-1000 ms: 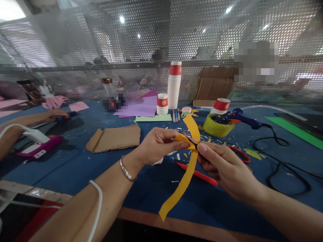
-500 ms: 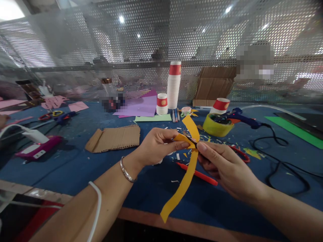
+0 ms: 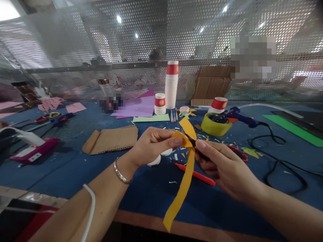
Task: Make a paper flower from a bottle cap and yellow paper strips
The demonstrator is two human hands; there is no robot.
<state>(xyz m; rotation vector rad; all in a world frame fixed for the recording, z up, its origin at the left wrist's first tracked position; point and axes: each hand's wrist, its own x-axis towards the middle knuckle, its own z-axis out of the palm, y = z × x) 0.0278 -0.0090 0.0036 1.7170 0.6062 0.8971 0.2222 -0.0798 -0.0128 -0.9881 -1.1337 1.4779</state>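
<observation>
My left hand [image 3: 161, 144] pinches a small folded piece of yellow paper [image 3: 185, 141] between thumb and fingers. My right hand [image 3: 217, 161] is closed on dark scissors [image 3: 193, 142], their blades at the yellow paper and their handles mostly hidden in my fingers. A long yellow strip [image 3: 183, 188] hangs below the blades toward the table's front edge. Another yellow end [image 3: 187, 127] sticks up above them. Under the strip lies a red marker [image 3: 204, 178] on the blue tabletop, with white round pieces [image 3: 154, 161] partly behind my left hand.
Paper scraps litter the middle. Corrugated cardboard [image 3: 111, 139] lies left, near a purple power strip [image 3: 35, 151]. Behind stand a paper cup stack [image 3: 171, 85] and purple sheets [image 3: 138, 106]. A blue glue gun [image 3: 239, 116] rests on a yellow tape roll [image 3: 216, 126]; its black cable loops right.
My left hand has shifted slightly left, and more of the scissor blades shows. The strip's lower end hangs a little lower. At far left, another person's arm has drawn back, uncovering tools there.
</observation>
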